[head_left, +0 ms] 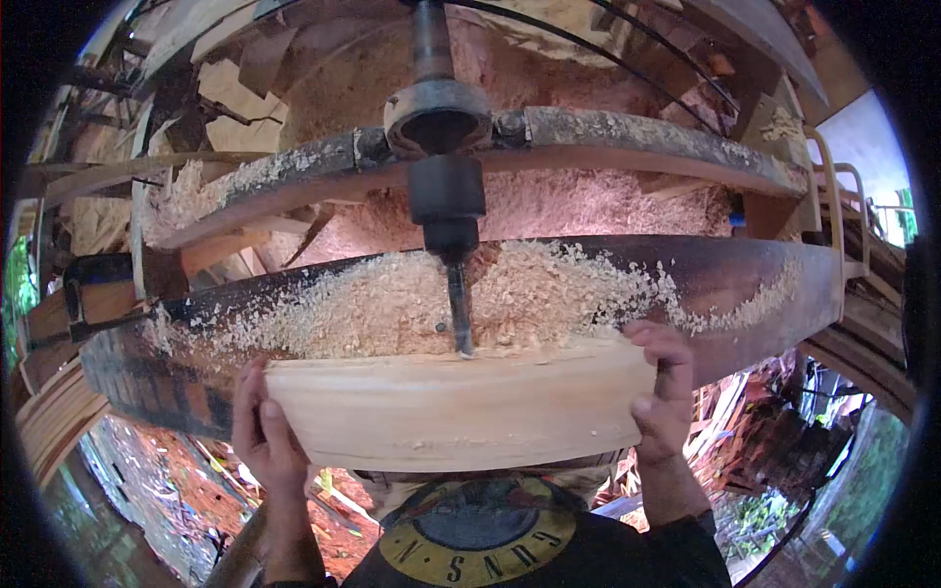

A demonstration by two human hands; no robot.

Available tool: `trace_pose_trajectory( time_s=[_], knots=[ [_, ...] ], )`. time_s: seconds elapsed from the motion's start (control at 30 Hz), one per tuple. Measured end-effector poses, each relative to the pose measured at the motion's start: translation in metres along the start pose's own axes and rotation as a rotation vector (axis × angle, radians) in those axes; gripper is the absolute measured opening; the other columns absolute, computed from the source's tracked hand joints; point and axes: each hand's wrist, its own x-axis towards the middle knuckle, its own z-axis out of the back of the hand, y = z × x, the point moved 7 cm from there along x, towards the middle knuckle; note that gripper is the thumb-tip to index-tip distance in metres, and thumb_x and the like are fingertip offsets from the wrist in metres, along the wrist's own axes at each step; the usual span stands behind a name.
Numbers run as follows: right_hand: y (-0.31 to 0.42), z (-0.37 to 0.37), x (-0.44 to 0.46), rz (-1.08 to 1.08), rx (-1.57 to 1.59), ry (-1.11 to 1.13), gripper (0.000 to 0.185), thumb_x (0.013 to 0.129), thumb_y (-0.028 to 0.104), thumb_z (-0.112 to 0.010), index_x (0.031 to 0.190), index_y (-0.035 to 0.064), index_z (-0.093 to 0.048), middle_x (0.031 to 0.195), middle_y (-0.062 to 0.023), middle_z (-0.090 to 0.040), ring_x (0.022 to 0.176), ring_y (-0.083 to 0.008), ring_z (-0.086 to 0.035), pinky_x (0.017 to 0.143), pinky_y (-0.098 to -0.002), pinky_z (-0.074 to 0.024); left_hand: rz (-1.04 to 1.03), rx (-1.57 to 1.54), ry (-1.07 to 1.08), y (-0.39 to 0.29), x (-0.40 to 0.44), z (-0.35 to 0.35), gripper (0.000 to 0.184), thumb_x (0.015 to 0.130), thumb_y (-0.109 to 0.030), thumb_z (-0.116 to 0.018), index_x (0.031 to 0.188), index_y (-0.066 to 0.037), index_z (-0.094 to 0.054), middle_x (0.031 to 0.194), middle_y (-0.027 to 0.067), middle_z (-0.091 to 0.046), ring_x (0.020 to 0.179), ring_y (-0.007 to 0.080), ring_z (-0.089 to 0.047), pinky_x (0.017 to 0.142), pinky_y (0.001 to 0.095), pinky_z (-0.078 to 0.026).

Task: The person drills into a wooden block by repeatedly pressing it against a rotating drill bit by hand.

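A pale wooden board [461, 412] lies at the front edge of the dark worktable, under a drill-like machine. My left hand [265, 431] grips the board's left end, thumb on the near side. At the right end, my right hand [665, 392] is wrapped round the board's corner. The black chuck [447, 191] hangs above, and its metal bit [459, 309] reaches down to the board's far edge near the middle. Whether the bit is in the wood cannot be made out. A heap of wood shavings [529, 294] lies just behind the board.
The dark worktable [765, 294] spreads to both sides, with shavings scattered on it. A wooden beam [627, 137] crosses behind the chuck. A dark clamp-like piece [98, 289] stands at the left edge. Wood scraps litter the ground below.
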Motion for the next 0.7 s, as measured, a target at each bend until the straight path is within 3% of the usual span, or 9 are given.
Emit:
trace_pose_trajectory(
  time_s=[0.27, 0.47, 0.7],
  knots=[
    [-0.002, -0.026, -0.002, -0.017, 0.068, -0.007, 0.047, 0.083, 0.019, -0.064, 0.126, 0.0029, -0.051, 0.132, -0.0164, -0.047, 0.13, -0.0307, -0.044, 0.114, -0.0474, -0.0333, 0.009, -0.01, -0.036, 0.016, 0.011, 0.022, 0.042, 0.106, -0.016, -0.052, 0.139, 0.01, -0.057, 0.143, 0.0231, -0.059, 0.134, 0.0321, -0.054, 0.117, 0.0459, -0.039],
    [-0.006, -0.05, -0.007, -0.007, 0.052, 0.054, 0.045, 0.085, 0.016, -0.062, 0.126, 0.0042, -0.049, 0.136, -0.0171, -0.045, 0.133, -0.03, -0.042, 0.116, -0.0459, -0.0311, 0.042, 0.148, -0.031, 0.025, 0.02, 0.047, 0.041, 0.107, -0.013, -0.051, 0.14, 0.008, -0.058, 0.143, 0.0217, -0.06, 0.135, 0.03, -0.054, 0.117, 0.0438, -0.039],
    [-0.006, -0.062, -0.003, 0.018, 0.06, 0.044, 0.044, 0.085, 0.015, -0.061, 0.126, 0.0034, -0.048, 0.136, -0.0185, -0.046, 0.132, -0.031, -0.043, 0.116, -0.0472, -0.031, 0.04, 0.105, -0.04, 0.029, 0.026, 0.054, 0.04, 0.107, -0.014, -0.054, 0.141, 0.007, -0.058, 0.143, 0.0188, -0.062, 0.136, 0.0274, -0.054, 0.118, 0.0423, -0.039]
  ],
)
